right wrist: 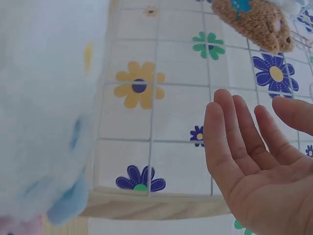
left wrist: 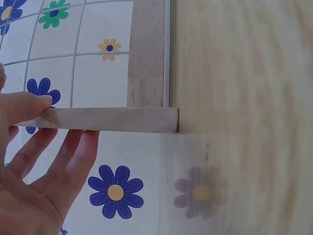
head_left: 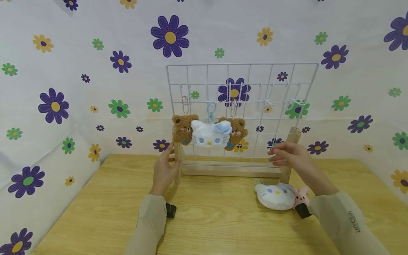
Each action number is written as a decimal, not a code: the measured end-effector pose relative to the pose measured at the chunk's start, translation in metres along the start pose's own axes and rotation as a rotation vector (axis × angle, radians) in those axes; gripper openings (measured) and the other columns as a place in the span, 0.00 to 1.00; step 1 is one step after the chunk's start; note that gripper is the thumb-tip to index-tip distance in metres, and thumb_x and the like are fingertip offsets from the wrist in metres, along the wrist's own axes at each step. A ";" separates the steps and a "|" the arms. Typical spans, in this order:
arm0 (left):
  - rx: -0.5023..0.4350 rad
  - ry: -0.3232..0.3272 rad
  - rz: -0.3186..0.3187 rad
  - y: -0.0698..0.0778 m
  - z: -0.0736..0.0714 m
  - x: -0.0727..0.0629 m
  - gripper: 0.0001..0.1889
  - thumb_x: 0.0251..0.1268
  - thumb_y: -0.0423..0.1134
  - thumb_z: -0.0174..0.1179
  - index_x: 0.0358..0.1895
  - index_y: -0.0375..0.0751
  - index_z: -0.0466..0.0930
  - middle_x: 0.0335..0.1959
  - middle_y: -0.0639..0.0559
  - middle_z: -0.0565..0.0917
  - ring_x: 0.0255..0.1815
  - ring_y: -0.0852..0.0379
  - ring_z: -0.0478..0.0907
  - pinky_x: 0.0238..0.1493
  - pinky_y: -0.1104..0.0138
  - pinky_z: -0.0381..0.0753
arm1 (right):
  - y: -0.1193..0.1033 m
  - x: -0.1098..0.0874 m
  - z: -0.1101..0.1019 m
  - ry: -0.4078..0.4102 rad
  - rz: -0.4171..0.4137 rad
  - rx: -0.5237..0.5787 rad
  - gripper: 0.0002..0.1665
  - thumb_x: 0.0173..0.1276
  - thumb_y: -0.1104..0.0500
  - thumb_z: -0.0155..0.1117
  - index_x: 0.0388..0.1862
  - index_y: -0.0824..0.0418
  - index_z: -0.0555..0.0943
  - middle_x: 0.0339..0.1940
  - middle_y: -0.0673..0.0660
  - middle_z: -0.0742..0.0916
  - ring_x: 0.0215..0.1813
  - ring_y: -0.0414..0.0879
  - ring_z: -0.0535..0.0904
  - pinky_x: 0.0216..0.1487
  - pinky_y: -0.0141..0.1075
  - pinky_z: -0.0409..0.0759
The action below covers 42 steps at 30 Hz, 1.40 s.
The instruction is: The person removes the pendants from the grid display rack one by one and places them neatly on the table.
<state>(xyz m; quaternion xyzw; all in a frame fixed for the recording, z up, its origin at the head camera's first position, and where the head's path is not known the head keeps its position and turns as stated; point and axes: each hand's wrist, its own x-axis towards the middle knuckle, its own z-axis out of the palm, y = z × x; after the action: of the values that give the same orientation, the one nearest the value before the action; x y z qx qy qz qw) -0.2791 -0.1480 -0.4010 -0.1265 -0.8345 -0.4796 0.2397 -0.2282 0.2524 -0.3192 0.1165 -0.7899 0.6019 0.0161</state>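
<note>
Left arm [head_left: 143,230] in long beige fabric sleeve [head_left: 152,209], extended forward; bare left hand [head_left: 164,170] raised, left thumb [left wrist: 24,106] opposing slightly spread left fingers [left wrist: 78,166] in pinch. Right arm [head_left: 360,230] in matching beige sleeve [head_left: 341,210], slanting inward; bare right hand [head_left: 293,156] relaxed, right fingers [right wrist: 235,137] gently bent, right thumb [right wrist: 297,116] apart.

We see a table [head_left: 210,226] with a light, yellowish wood-grain top. Directly on it we find a white wire-grid display rack [head_left: 232,172] on its wooden stand and, before the rack's right end, a white Hello Kitty plush [head_left: 275,198] lying face up just beside a pink rabbit plush [head_left: 300,196].
</note>
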 end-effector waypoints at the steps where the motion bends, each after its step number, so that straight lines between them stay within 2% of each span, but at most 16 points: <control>1: 0.001 0.000 0.007 0.000 0.000 0.000 0.36 0.63 0.21 0.64 0.75 0.31 0.64 0.59 0.30 0.79 0.45 0.35 0.85 0.40 0.51 0.88 | -0.002 0.000 0.000 0.003 -0.003 0.009 0.14 0.81 0.63 0.52 0.53 0.76 0.75 0.43 0.48 0.88 0.43 0.41 0.87 0.47 0.34 0.86; 8: 0.013 0.002 0.003 0.000 -0.002 0.002 0.36 0.63 0.21 0.64 0.75 0.32 0.64 0.60 0.30 0.79 0.45 0.36 0.85 0.41 0.50 0.88 | -0.020 0.005 0.008 0.029 -0.052 0.075 0.16 0.80 0.59 0.56 0.54 0.72 0.76 0.44 0.49 0.87 0.45 0.42 0.87 0.49 0.33 0.85; 14: 0.000 0.003 0.008 -0.001 -0.001 0.000 0.35 0.63 0.20 0.64 0.75 0.30 0.65 0.59 0.29 0.80 0.44 0.35 0.85 0.41 0.50 0.88 | -0.033 0.010 0.018 0.035 -0.116 0.130 0.12 0.79 0.60 0.58 0.51 0.68 0.79 0.45 0.51 0.88 0.44 0.43 0.87 0.49 0.34 0.86; 21: 0.027 -0.001 -0.007 -0.003 0.000 -0.004 0.36 0.62 0.21 0.65 0.75 0.31 0.65 0.59 0.30 0.80 0.44 0.36 0.85 0.41 0.50 0.88 | -0.038 0.010 0.026 0.053 -0.101 0.173 0.09 0.79 0.58 0.58 0.50 0.61 0.81 0.45 0.49 0.88 0.44 0.43 0.87 0.49 0.33 0.85; 28: 0.008 -0.004 -0.025 -0.001 0.000 -0.004 0.36 0.63 0.22 0.65 0.76 0.33 0.64 0.60 0.30 0.79 0.46 0.35 0.85 0.42 0.50 0.88 | -0.045 0.015 0.030 0.028 -0.137 0.186 0.15 0.79 0.57 0.58 0.56 0.66 0.78 0.48 0.52 0.87 0.46 0.45 0.86 0.51 0.34 0.85; 31: 0.006 -0.006 -0.020 -0.001 0.000 -0.003 0.37 0.63 0.22 0.65 0.76 0.33 0.64 0.60 0.30 0.79 0.46 0.35 0.85 0.42 0.50 0.88 | -0.049 0.017 0.032 0.022 -0.142 0.188 0.18 0.80 0.56 0.58 0.58 0.68 0.77 0.49 0.53 0.86 0.47 0.46 0.86 0.52 0.35 0.85; 38: 0.027 0.012 0.025 -0.001 0.001 -0.001 0.36 0.62 0.21 0.64 0.74 0.30 0.65 0.58 0.29 0.80 0.44 0.35 0.85 0.40 0.51 0.88 | -0.058 0.021 0.035 0.035 -0.120 0.178 0.13 0.80 0.55 0.57 0.55 0.61 0.79 0.50 0.53 0.86 0.46 0.45 0.87 0.52 0.35 0.85; 42: 0.038 0.016 0.031 0.000 0.002 0.000 0.35 0.62 0.21 0.65 0.74 0.29 0.65 0.58 0.29 0.80 0.44 0.35 0.85 0.40 0.51 0.88 | -0.062 0.024 0.038 0.033 -0.104 0.186 0.14 0.80 0.56 0.56 0.56 0.64 0.77 0.50 0.54 0.86 0.46 0.45 0.86 0.52 0.35 0.85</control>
<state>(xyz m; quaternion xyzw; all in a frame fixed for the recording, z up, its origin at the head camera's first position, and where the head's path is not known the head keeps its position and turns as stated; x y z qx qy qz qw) -0.2797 -0.1464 -0.4018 -0.1311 -0.8395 -0.4607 0.2565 -0.2348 0.1972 -0.2669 0.1485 -0.7230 0.6729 0.0497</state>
